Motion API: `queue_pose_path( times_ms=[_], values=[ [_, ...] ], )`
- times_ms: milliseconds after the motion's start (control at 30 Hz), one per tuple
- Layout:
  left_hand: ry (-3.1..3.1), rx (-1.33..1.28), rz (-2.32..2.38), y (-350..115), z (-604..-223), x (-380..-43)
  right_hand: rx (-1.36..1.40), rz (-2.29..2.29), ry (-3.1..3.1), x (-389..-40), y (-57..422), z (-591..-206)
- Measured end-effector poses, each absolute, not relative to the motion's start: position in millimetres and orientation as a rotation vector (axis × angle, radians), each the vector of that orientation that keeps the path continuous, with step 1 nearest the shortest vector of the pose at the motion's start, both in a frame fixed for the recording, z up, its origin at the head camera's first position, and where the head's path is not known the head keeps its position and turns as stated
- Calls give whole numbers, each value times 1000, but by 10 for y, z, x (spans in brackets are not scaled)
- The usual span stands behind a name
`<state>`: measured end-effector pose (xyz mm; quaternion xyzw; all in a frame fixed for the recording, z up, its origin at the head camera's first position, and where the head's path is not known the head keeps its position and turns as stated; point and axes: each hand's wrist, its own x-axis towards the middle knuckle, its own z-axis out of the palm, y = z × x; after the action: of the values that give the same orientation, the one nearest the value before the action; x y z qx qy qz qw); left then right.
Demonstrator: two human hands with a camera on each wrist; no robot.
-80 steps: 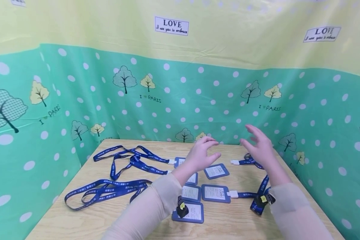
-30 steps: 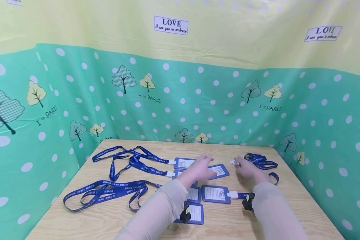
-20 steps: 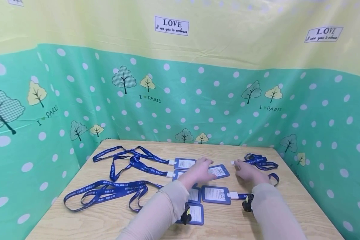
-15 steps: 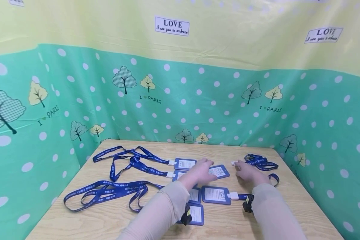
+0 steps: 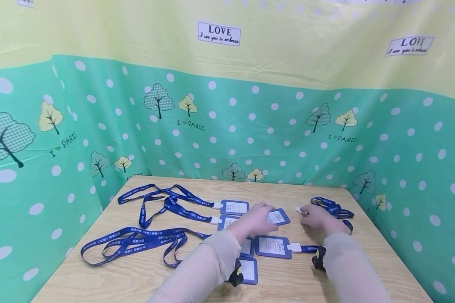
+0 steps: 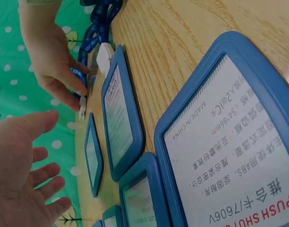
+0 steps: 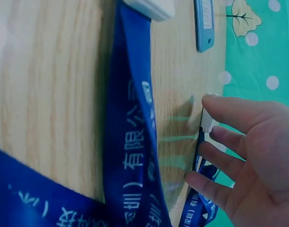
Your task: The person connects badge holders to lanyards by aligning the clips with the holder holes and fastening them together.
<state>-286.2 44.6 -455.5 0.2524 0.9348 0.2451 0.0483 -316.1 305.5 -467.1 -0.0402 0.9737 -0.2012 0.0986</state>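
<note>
My right hand (image 5: 320, 219) pinches the white clip (image 7: 207, 120) at the end of a loose blue lanyard (image 5: 331, 208), at the back right of the table. Thumb and index finger sit on either side of the clip in the right wrist view. My left hand (image 5: 255, 219) is held over a blue-framed badge holder (image 5: 277, 216) that has no strap on it. In the left wrist view, the fingers (image 6: 47, 172) are spread and loosely bent, apart from that holder (image 6: 93, 156). Part of the holder is hidden by the hand in the head view.
Left of my hands lie badge holders with lanyards attached, such as one badge holder (image 5: 235, 207) at the back and another badge holder (image 5: 249, 269) in front. Their blue straps (image 5: 136, 242) spread leftward. A strapped badge holder (image 5: 273, 246) lies between my forearms on the wooden table (image 5: 110, 282).
Both hands have come down from above the table. My right hand has taken hold of the white clip, and the lanyard has shifted slightly right. The left hand has edged right.
</note>
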Motion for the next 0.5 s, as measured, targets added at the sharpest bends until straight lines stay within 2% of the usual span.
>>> queue_pose_path(
  times_ms=[500],
  values=[
    [2811,869,680,448,-4535,-2781,-133,-580,2851,-3065,3018,-4545]
  ],
)
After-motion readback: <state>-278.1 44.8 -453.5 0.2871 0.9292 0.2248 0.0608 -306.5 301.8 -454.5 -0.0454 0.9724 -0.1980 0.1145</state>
